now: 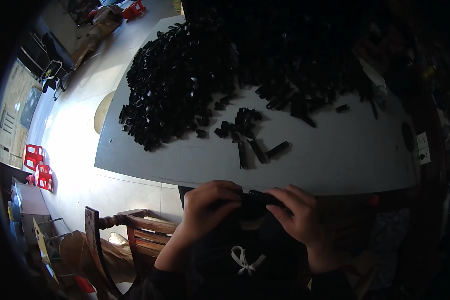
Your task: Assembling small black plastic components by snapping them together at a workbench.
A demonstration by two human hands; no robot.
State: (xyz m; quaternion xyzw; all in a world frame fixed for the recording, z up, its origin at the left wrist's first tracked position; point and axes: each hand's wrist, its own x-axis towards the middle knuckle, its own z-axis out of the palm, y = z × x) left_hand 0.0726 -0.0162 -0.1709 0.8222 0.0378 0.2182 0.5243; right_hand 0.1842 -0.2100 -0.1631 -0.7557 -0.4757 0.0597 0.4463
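Note:
Just in front of the table's near edge, my two hands are close together. My left hand (212, 205) is closed, thumb and fingers pinching the left end of a small black piece (255, 198). The right end of that same piece is pinched by my right hand (296, 212). Its exact shape blends into the dark clothing behind it. Beyond my hands, several loose black parts lie on the white table (195, 162): slim stick-like ones (278, 150) and short blocky ones (227, 129).
A large heap of small black parts (170, 90) covers the table's left back. Longer dark parts (302, 107) spread across its shadowed back right. A wooden chair (150, 224) stands at my left. Red stools (44, 177) are on the floor farther left. A wall socket (423, 148) shows at right.

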